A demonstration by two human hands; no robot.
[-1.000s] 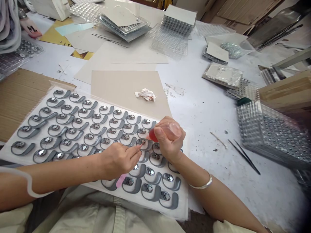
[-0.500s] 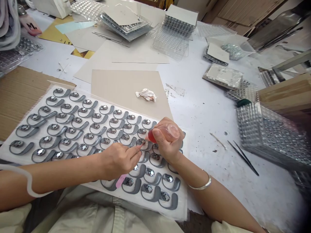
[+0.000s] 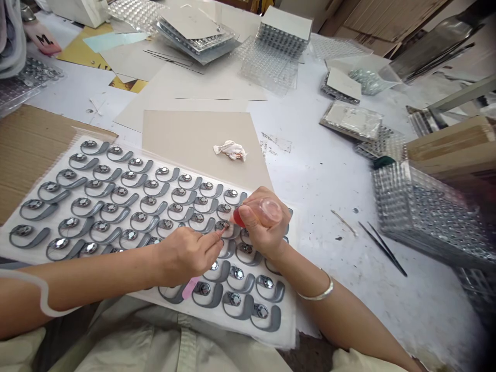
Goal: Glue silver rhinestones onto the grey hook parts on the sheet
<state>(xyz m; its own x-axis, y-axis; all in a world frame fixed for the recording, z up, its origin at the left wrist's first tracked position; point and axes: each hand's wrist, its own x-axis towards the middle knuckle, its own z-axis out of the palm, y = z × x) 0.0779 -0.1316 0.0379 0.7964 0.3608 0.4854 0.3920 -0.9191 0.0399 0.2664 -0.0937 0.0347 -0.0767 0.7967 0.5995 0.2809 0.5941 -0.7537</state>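
Observation:
My right hand [image 3: 267,227] is wrapped round a small clear squeeze bottle [image 3: 265,213] of red liquid, its nozzle pointing down and left at a grey ring-like piece [image 3: 222,226]. Beside that piece, my left hand [image 3: 189,253] pinches a slim pink stick [image 3: 190,287]; its flat end sticks out below the palm, and the fingers hide its middle. Rows of these grey curved pieces, each with a round silver stone setting, lie on a white padded sheet [image 3: 267,325]. Both forearms cover part of the rows.
A crumpled, stained tissue [image 3: 230,150] lies on a beige card [image 3: 194,126]. Black tweezers [image 3: 383,249] and a cotton swab [image 3: 344,222] rest to the right. Stacked clear trays of stones [image 3: 434,212] stand at far right, more trays [image 3: 284,39] at the back. Brown cardboard [image 3: 34,150] lies left.
The view has shifted slightly, so everything sits a little further left. Both hands keep their grips, and the bottle nozzle stays by the same piece.

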